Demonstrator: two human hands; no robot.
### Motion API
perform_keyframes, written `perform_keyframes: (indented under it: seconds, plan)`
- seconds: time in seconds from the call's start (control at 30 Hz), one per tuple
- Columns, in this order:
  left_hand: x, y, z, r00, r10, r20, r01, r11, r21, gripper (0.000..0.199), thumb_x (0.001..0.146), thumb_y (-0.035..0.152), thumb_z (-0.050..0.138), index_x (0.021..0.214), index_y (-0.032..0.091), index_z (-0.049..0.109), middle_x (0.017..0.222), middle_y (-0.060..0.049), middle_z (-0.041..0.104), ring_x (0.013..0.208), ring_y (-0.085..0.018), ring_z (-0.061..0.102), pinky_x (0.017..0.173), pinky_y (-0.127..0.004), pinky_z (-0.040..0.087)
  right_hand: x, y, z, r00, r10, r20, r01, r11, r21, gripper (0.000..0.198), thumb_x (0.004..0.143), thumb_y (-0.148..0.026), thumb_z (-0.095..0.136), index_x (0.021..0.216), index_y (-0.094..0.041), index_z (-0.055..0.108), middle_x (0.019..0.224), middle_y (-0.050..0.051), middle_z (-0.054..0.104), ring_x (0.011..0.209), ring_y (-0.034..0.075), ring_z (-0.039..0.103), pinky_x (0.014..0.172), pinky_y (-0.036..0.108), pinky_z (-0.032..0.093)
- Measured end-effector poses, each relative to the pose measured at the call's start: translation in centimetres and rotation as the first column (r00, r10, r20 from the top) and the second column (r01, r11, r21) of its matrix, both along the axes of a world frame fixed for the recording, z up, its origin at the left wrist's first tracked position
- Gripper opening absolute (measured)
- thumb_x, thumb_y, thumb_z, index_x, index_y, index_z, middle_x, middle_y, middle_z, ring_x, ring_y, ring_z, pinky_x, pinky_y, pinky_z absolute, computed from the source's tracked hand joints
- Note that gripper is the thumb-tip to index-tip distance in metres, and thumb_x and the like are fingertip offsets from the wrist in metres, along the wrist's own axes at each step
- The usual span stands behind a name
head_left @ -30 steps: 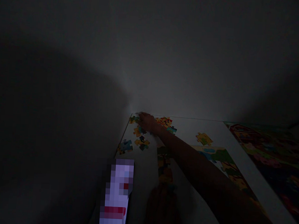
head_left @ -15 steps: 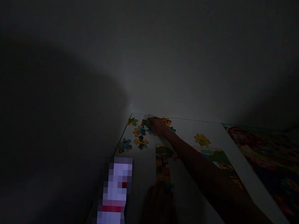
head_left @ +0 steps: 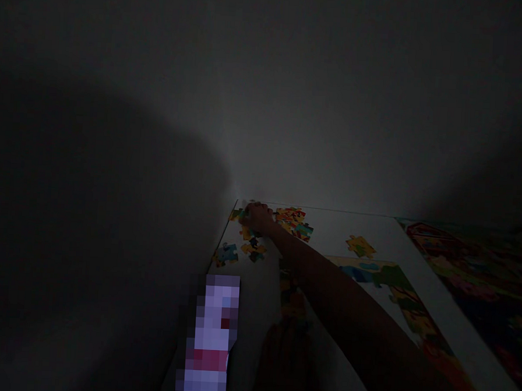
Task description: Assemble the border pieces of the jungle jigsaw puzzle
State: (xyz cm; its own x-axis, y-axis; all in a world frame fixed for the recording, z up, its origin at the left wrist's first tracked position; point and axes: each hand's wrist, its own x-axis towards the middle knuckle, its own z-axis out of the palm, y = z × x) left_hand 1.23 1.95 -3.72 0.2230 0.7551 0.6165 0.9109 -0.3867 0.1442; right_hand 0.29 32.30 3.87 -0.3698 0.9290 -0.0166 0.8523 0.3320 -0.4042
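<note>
The scene is very dark. My right hand [head_left: 257, 216] reaches to the far left corner of a white table [head_left: 329, 229] and lies on a heap of loose puzzle pieces [head_left: 253, 247]; whether it grips one I cannot tell. More loose pieces [head_left: 293, 219] lie just right of it, and a single yellow piece [head_left: 360, 245] further right. My left hand [head_left: 285, 360] rests low in view, fingers flat by the near end of a joined puzzle strip [head_left: 290, 290]. A larger joined section [head_left: 390, 283] shows beyond my right forearm.
A colourful printed picture [head_left: 471, 271] lies along the table's right side. A bright blurred rectangle [head_left: 212, 333] stands at the table's left edge near my left hand. Dark walls close in behind and to the left of the table.
My right hand moved left along the far edge, from the middle cluster of pieces back to the corner heap. My left hand stayed by the strip.
</note>
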Motion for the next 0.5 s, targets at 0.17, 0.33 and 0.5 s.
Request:
perform_keyframes:
  seconds: [0.17,0.33,0.5]
  plan:
    - [0.2,-0.2,0.1,0.999,0.016,0.04,-0.016,1.0,-0.006,0.03,0.091,0.022,0.052,0.117,0.021,0.066,0.124,-0.008,0.068,0.116,-0.025,0.063,0.093,-0.04,0.058,1.4,0.0,0.0,0.95,-0.015,-0.311,0.004,0.999,-0.033,0.036,0.078,-0.02,0.066,0.113,-0.016,0.058,0.11,0.01,0.068,0.102,0.025,0.061,0.089,0.039,0.046]
    - [-0.1,-0.4,1.1,0.999,-0.028,0.018,0.029,0.998,-0.055,0.036,0.09,0.016,0.049,0.124,0.02,0.063,0.131,-0.008,0.064,0.122,-0.026,0.058,0.093,-0.042,0.058,6.8,-2.6,0.6,0.774,0.024,-0.632,-0.152,0.977,-0.149,0.029,0.081,-0.022,0.059,0.11,-0.016,0.061,0.084,0.001,0.067,0.069,0.014,0.058,0.064,0.025,0.047]
    - [-0.1,-0.4,2.8,0.995,-0.036,0.092,0.044,0.995,-0.087,0.033,0.091,0.012,0.045,0.118,0.017,0.064,0.128,-0.012,0.064,0.12,-0.027,0.059,0.093,-0.044,0.057,16.6,-10.8,1.8,0.693,0.094,-0.715,-0.342,0.916,-0.211,0.028,0.085,-0.031,0.061,0.108,-0.019,0.072,0.097,0.004,0.072,0.08,0.016,0.064,0.073,0.029,0.051]
